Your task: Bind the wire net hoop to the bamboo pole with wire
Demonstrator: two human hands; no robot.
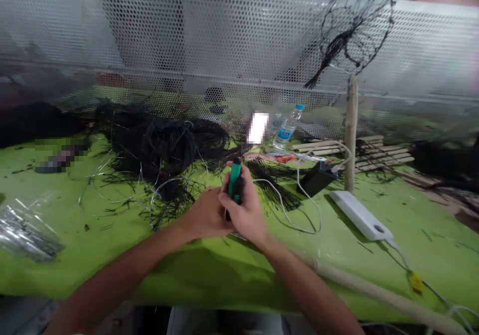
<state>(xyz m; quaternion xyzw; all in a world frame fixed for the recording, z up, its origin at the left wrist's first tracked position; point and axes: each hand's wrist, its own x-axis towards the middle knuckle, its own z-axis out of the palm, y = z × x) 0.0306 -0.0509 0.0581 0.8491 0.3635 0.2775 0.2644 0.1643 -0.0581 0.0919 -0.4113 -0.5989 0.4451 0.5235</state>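
Over the front of the table, my two hands are pressed together. My right hand [249, 208] is closed around a green and black handheld tool [235, 175] that points away from me; its exact kind is unclear. My left hand [209, 213] is closed against the right one, and what its fingers hold is hidden. A pale wooden pole [359, 286] runs from the lower right toward the hands; whether it is touched, I cannot tell. Just beyond lies a heap of black fibre strands [160, 148] with loose wires.
On the green table [426, 195] stand a water bottle [287, 128], a black box [317, 179] with a white cable, an upright pole [351, 135] and a white power bank [361, 215]. Several sticks [389, 155] lie behind. A wire hoop [357, 26] hangs before the perforated panel [232, 36].
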